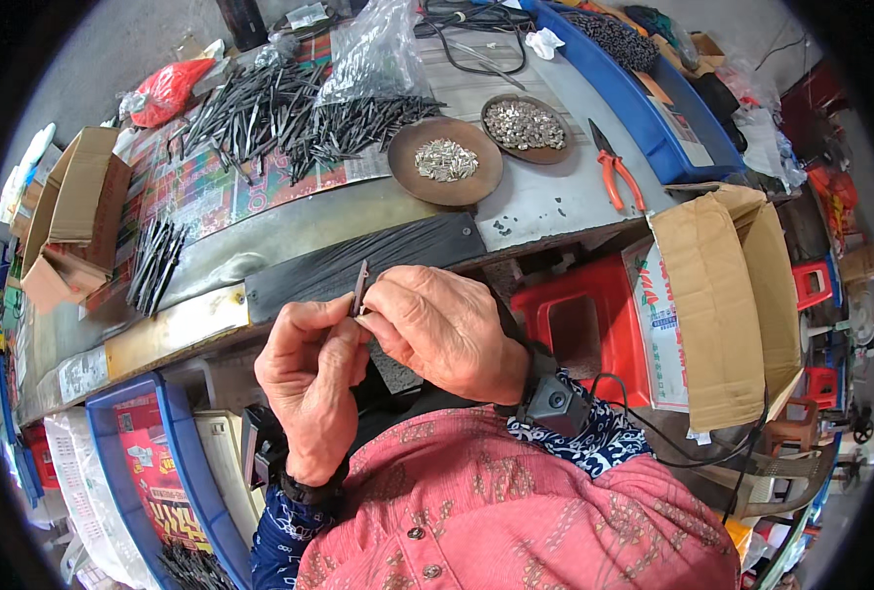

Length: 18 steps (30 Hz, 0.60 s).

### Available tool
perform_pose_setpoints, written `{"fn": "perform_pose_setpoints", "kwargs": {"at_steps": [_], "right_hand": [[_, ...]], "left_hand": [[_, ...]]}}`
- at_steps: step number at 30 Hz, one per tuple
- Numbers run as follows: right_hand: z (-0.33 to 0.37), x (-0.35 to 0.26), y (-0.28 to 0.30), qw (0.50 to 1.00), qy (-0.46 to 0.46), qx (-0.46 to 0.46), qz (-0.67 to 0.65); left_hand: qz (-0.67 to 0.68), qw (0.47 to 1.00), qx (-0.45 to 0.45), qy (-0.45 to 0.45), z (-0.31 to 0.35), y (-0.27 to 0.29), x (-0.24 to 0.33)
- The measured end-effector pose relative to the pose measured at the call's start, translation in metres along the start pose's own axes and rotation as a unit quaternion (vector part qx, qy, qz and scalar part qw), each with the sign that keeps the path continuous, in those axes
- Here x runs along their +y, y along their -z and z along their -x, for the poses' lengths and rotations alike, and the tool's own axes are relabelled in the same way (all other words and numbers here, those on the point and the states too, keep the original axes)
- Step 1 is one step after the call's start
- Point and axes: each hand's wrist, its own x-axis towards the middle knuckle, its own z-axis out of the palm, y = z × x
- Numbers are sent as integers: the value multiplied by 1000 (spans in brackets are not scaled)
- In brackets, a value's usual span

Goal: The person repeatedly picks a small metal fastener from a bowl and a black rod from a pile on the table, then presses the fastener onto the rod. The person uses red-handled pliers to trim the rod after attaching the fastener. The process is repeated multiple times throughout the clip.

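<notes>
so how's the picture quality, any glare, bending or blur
Head view: worktable bows along its front edge, fisheye bending, with black corners; clear plastic bag catches pale highlights; left hand and right hand look fairly sharp; things near the rim look squeezed, harder to make out.

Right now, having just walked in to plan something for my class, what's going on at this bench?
A person is working with bare hands in front of the bench. The left hand pinches a slim dark piece, and the right hand's fingertips are right beside it; what they grip is hidden. On the bench lie a heap of dark slender pieces, two round dishes of small metal parts, and red-handled pliers.
</notes>
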Motion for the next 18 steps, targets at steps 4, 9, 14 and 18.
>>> {"fn": "perform_pose_setpoints", "kwargs": {"at_steps": [4,9,14,18], "right_hand": [[0,-2,-3,1000,-5,4,20],[-1,-3,-7,999,-19,26,19],[0,-2,-8,999,-42,11,21],[-2,-1,-8,998,-62,10,-16]], "left_hand": [[28,1000,-7,-2,1,1,2],[41,999,-1,9,0,-2,2],[29,999,5,18,0,-4,3],[53,999,-8,5,-2,-3,1]]}}
